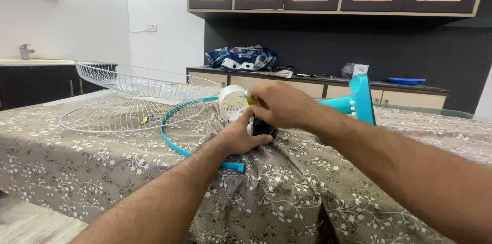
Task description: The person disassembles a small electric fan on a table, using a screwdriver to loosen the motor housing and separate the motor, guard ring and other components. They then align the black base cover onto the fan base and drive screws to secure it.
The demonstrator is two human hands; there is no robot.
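- My left hand [241, 136] clamps the white-and-black fan motor housing [241, 108] on the floral tablecloth [307, 193], steadying it.
- My right hand [279, 103] closes around a yellow-handled screwdriver [252, 100], tip at the housing.
- White wire fan guards [138, 90] lie aside, left.

A floral-clothed table [102, 172] carries white wire fan guards [128, 105] and a turquoise rim ring [171, 139].

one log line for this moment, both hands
left hand: grips fan motor | right hand: holds screwdriver | table: grilles, teal ring
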